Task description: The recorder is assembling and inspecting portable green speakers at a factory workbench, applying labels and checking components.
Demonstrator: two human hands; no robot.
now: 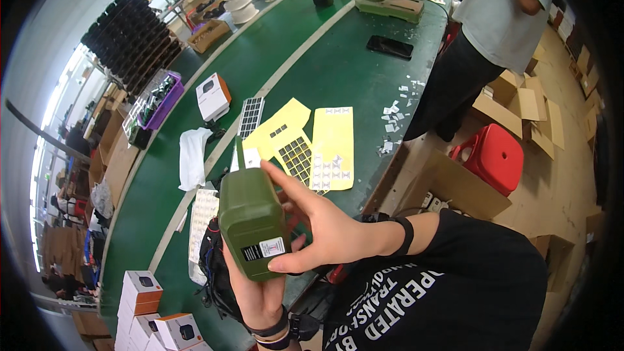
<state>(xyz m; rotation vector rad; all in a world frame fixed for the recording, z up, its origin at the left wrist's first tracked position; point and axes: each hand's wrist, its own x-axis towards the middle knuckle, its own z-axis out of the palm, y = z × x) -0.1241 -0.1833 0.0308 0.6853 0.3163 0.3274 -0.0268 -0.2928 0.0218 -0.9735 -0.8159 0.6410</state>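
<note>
1. Center of the frame: the green box [252,211] sits in both my hands, raised above the table [338,75], its pale-and-dark label [263,249] turned toward me.
2. My right grip [335,231] comes in from the right, pinching the box: thumb pressed on the lower face beside the label, index finger along the upper right edge.
3. My left grip [255,294] closes around the box's lower left from underneath; most of its fingers are hidden behind.
4. The key relation: the box lies up and to the left of my right grip and directly above my left, its visible long axis running top to bottom, lower end leaning slightly right. Both hands touch it; the right thumb is nearest the label.
5. Beyond it, yellow sticker sheets [333,140] lie flat, right of center.
</note>
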